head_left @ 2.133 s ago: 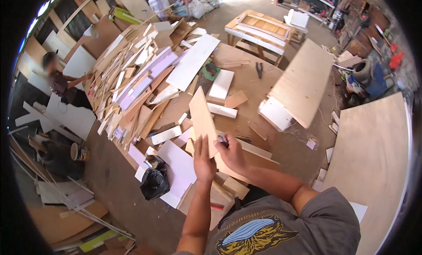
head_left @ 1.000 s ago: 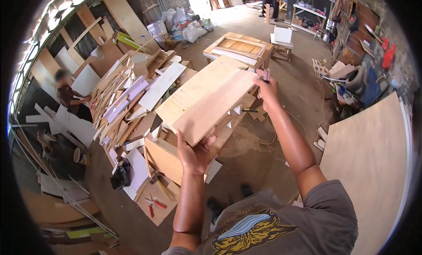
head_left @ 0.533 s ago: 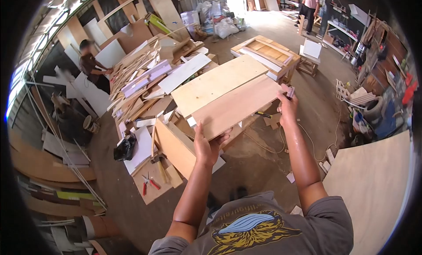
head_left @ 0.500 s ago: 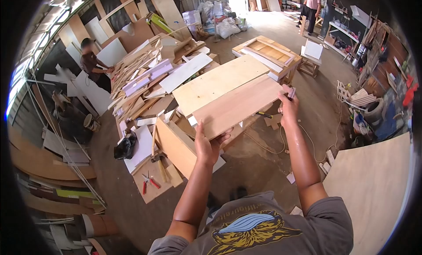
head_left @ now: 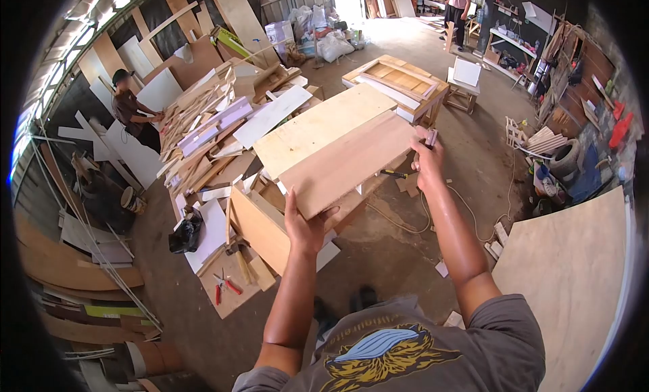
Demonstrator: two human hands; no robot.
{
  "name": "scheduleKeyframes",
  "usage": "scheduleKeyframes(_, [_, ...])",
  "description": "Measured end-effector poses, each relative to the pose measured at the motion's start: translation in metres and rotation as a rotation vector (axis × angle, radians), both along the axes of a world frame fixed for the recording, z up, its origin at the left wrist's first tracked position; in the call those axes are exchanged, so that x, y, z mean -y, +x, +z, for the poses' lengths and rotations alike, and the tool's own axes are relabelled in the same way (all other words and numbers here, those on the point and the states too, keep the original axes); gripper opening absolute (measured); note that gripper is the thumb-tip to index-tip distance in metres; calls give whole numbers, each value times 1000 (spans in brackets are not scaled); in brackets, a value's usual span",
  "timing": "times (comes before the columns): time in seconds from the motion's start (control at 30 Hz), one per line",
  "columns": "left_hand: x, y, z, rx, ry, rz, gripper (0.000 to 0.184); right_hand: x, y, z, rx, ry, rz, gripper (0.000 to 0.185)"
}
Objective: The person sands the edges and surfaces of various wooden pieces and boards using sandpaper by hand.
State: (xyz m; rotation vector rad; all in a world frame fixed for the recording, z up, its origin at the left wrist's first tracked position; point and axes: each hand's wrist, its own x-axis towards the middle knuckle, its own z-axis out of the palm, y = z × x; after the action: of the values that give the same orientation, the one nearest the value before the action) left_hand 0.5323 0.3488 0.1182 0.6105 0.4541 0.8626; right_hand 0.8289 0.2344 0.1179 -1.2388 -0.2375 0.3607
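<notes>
A long, thin wooden board (head_left: 348,163) is held out in front of me, slanting up to the right. My left hand (head_left: 305,229) grips its near left end, thumb on top and fingers beneath. At the far right end, my right hand (head_left: 428,155) pinches the board's edge and also holds a small dark object that I cannot make out. Just behind lies a paler, wider board (head_left: 324,129), partly covered by the held one. Below left, a hammer (head_left: 242,265) and red-handled pliers (head_left: 227,285) rest on a wooden sheet.
Scrap wood (head_left: 203,131) is heaped at the left, where a person (head_left: 132,111) stands. A framed wooden table (head_left: 399,84) is beyond the boards. Another person (head_left: 458,13) stands far back. A large plywood sheet (head_left: 568,277) is at the right, and a cable (head_left: 399,224) lies on the floor.
The board has gone from upright near my body to stretched out between both hands. My right hand has moved out to its far end. Over the last half second, mainly the view has shifted slightly.
</notes>
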Motion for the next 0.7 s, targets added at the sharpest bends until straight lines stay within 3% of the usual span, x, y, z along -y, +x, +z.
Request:
scheduleKeyframes(0.1, [13, -19, 1, 50, -18, -39, 62, 15, -14, -7, -20, 76, 86, 56])
scheduleKeyframes(0.2, [10, -50, -14, -116, 180, -239, 60, 34, -39, -16, -31, 123, 172, 58])
scheduleKeyframes(0.23, [17, -59, -8, -136, 156, -196, 57, 45, -46, -19, 16, 78, 222, 51])
scheduleKeyframes(0.33, [29, -85, -19, -228, 355, -185, 52, 50, -66, -53, 341, -193, -46, 40])
scheduleKeyframes(0.4, [40, -106, -22, -251, 386, -211, 49, 67, -81, -77, 546, -213, -93, 25])
scheduleKeyframes(0.47, [53, -127, -32, -267, 413, -216, 50, 94, -153, -38, 419, -273, 65, 24])
scheduleKeyframes(0.53, [68, -153, -36, -342, 400, -220, 49, 105, -227, -19, 536, -316, 165, 33])
scheduleKeyframes(0.57, [74, -165, -43, -351, 388, -228, 48, 106, -252, -28, 860, -312, 104, 36])
scheduleKeyframes(0.6, [80, -176, -48, -357, 377, -234, 47, 105, -279, -28, 956, -277, 117, 35])
scheduleKeyframes(0.7, [103, -217, -60, -379, 389, -277, 48, 119, -343, -10, 886, -367, 88, 34])
